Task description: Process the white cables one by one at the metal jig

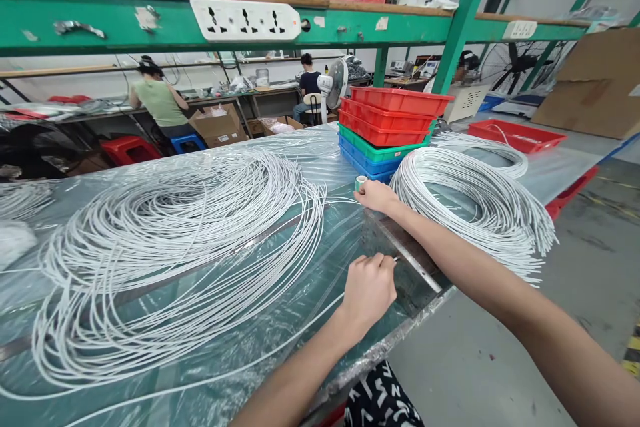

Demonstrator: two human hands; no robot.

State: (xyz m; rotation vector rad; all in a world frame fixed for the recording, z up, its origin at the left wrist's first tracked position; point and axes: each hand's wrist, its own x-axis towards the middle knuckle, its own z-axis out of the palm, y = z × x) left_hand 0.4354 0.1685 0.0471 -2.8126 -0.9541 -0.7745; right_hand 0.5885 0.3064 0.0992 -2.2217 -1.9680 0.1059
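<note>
My left hand [369, 287] is closed in a pinch on the end of a thin white wire [310, 320] near the table's front edge, beside a metal strip [410, 260]. My right hand [376, 195] reaches further out, fingers curled on the wire where it leaves the big loose coil [175, 240]. A small roll of tape [361, 182] sits just beyond its knuckles. A second coil of cut white wires [475, 203] lies to the right, under my right forearm.
The table is covered in clear plastic film [125, 380]. Stacked red, green and blue trays [390, 127] stand behind the hands, another red tray [517, 135] at far right. Green shelving with a power strip [245, 19] overhead. People sit at benches in the background.
</note>
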